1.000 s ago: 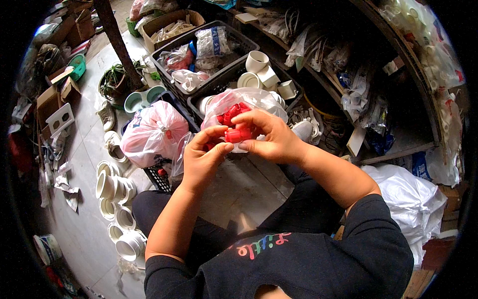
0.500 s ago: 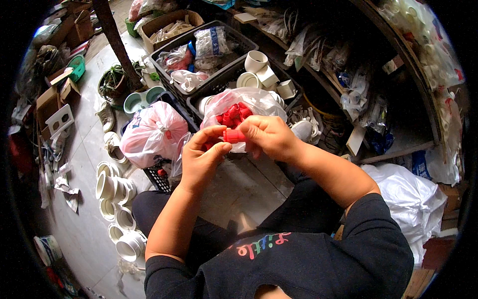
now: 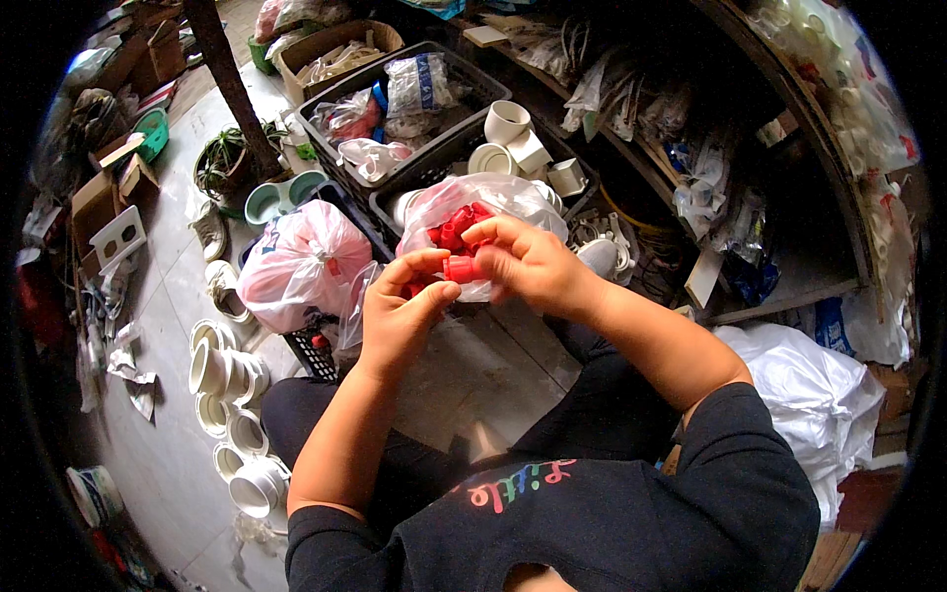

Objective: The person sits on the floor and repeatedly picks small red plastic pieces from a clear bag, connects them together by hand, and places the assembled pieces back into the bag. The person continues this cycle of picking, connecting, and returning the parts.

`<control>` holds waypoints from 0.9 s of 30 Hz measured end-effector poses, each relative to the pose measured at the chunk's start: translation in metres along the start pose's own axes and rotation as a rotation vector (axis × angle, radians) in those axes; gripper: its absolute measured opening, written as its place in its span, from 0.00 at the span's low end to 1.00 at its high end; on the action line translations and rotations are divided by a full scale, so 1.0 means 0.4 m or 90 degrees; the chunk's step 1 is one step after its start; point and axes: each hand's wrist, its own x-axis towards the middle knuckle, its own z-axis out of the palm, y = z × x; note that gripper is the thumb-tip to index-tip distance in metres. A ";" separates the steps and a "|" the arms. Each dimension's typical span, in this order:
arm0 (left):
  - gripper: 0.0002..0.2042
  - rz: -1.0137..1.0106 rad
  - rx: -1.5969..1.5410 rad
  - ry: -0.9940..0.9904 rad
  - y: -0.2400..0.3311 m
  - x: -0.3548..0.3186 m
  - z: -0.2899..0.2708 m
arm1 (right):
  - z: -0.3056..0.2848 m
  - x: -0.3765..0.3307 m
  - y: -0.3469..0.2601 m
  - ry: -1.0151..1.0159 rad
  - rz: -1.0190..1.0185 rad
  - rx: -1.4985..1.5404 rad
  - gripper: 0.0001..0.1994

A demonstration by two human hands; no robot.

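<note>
My left hand [image 3: 400,301] pinches a red ribbed plastic fitting [image 3: 460,268] between thumb and fingers, holding it sideways in front of me. Close against its right end is my right hand [image 3: 538,264], its index finger lifted away from the thumb. That thumb is slightly blurred, and whether it touches the fitting is hard to make out. Just beyond both hands, a clear plastic bag [image 3: 538,202] lies open with several red fittings [image 3: 456,227] inside. More red shows within my left palm, mostly hidden by the fingers.
Black crates [image 3: 414,156] ahead carry bags and white pipe parts. A tied bag of pinkish pieces [image 3: 308,264] sits to the left, near white pipe fittings [image 3: 232,380] lined along the floor. To the right are a cluttered shelf [image 3: 641,148] and a white sack [image 3: 804,380].
The fingers of my right hand have loosened and risen from the fitting's right end, where they were closed before. My left hand keeps its hold almost unmoved.
</note>
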 end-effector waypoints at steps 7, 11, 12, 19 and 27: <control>0.14 -0.004 -0.038 0.007 0.001 0.004 0.010 | 0.009 -0.006 0.009 -0.001 -0.233 -0.297 0.21; 0.14 -0.012 -0.038 0.006 -0.005 0.004 0.005 | 0.001 0.007 0.030 -0.002 0.023 0.007 0.22; 0.14 -0.011 -0.035 0.007 -0.005 0.004 0.007 | 0.002 0.005 0.028 0.018 -0.120 -0.123 0.21; 0.14 -0.013 -0.055 0.000 -0.008 0.006 0.003 | 0.013 -0.006 0.017 -0.006 -0.206 -0.236 0.18; 0.14 -0.048 -0.097 -0.017 -0.007 0.004 0.002 | -0.002 0.015 0.013 0.046 -0.515 -0.414 0.20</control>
